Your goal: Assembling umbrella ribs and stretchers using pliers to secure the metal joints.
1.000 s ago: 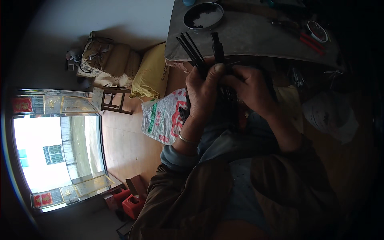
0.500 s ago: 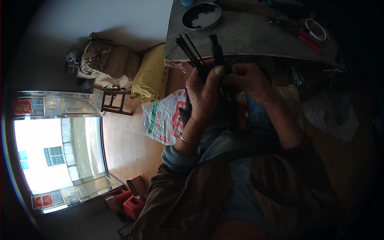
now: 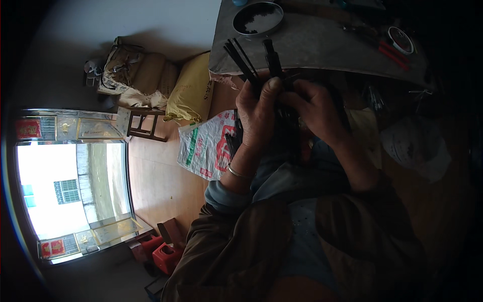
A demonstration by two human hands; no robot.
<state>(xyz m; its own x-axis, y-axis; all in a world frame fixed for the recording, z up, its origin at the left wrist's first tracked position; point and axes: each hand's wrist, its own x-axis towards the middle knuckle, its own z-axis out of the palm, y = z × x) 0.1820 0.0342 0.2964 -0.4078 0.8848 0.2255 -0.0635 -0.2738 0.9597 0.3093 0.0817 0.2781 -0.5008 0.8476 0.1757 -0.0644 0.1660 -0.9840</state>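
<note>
Gripping the bundle of black strips (image 3: 251, 68) in my closed left hand (image 3: 257, 111), their ends fanning out above my knuckles, I'd keep that fist firm while my right hand (image 3: 314, 108), just beside it, pinches one strip between fingertips.

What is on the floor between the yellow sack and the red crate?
In the head view, a white printed sack lies on the floor between the yellow sack and the red crate.

Daylight pours through a wide doorway (image 3: 70, 186) onto a brown wooden floor (image 3: 156, 186), where a small stool (image 3: 143, 123) and stuffed sacks (image 3: 146, 75) stand against a pale wall (image 3: 151, 25).
</note>
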